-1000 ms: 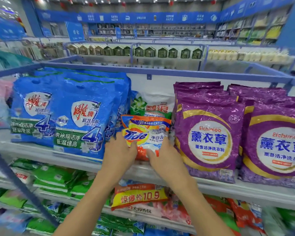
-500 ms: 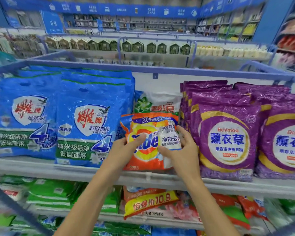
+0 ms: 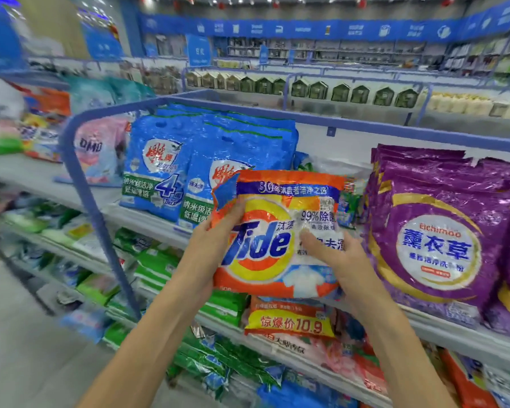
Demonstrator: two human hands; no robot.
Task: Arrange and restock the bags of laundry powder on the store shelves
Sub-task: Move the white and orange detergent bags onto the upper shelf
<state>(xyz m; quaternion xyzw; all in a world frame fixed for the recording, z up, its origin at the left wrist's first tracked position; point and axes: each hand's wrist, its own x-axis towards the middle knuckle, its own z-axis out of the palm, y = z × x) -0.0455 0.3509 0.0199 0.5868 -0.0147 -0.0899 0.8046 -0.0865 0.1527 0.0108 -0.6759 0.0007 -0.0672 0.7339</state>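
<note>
An orange Tide bag [image 3: 273, 219] is held upright in front of the top shelf [image 3: 147, 219], clear of it. My left hand [image 3: 215, 245] grips its left edge, thumb on the front. My right hand [image 3: 339, 260] grips the lower right part, thumb across the white panel. Behind the bag, in the gap between the blue bags [image 3: 171, 169] and the purple bags [image 3: 430, 231], stands a white and green bag [image 3: 333, 169], mostly hidden.
A blue metal rail [image 3: 80, 178] frames the shelf's left end and back. A pink bag [image 3: 100, 148] lies further left. Lower shelves hold green bags [image 3: 156, 263] and an orange bag with a yellow price label [image 3: 289, 320]. Aisle floor lies at lower left.
Both hands have lifted the Tide bag off the shelf and drawn it toward me; it now shows larger and unfolded. My view has swung to the left.
</note>
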